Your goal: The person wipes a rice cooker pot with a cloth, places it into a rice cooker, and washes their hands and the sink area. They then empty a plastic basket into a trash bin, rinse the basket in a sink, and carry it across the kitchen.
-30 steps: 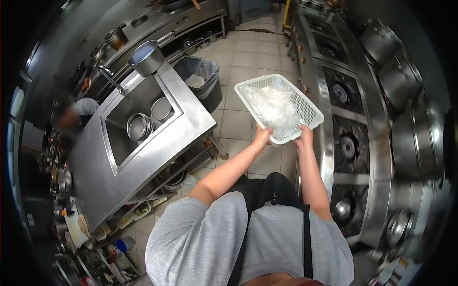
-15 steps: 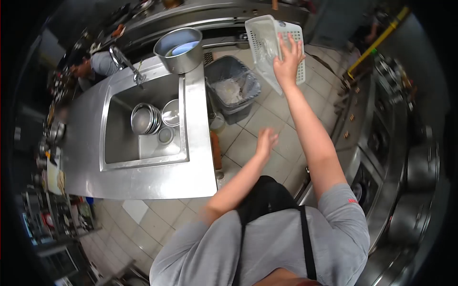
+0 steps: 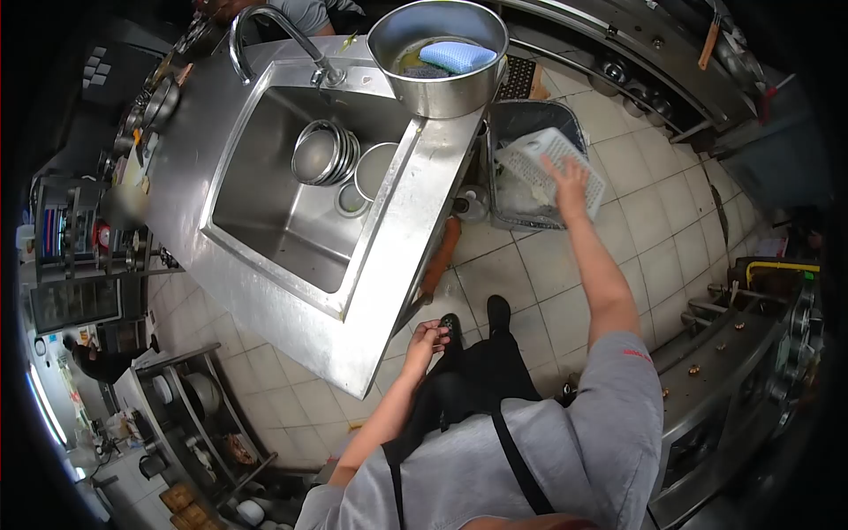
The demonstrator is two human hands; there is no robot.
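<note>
My right hand (image 3: 571, 187) grips a white perforated plastic basket (image 3: 555, 159) by its side. The basket is tilted over a grey waste bin (image 3: 576, 124) on the floor, partly inside its mouth. A liner and pale refuse show in the bin below it. My left hand (image 3: 427, 340) hangs in front of my body, near the corner of the sink counter. Its fingers are loosely curled in, and nothing shows in them.
Left of me stands a steel counter (image 3: 371, 353) with a sink (image 3: 287, 256) holding several round metal dishes (image 3: 316, 157). A steel pot (image 3: 446, 95) with a blue sponge (image 3: 458, 56) sits on its corner. Cooking equipment (image 3: 715, 371) lines the right. Another person's sleeve (image 3: 296, 16) shows behind the tap.
My right hand has brought the basket down and nearer, from above the floor beyond the bin to the bin's mouth. My left hand has drawn back toward my body. The view has turned.
</note>
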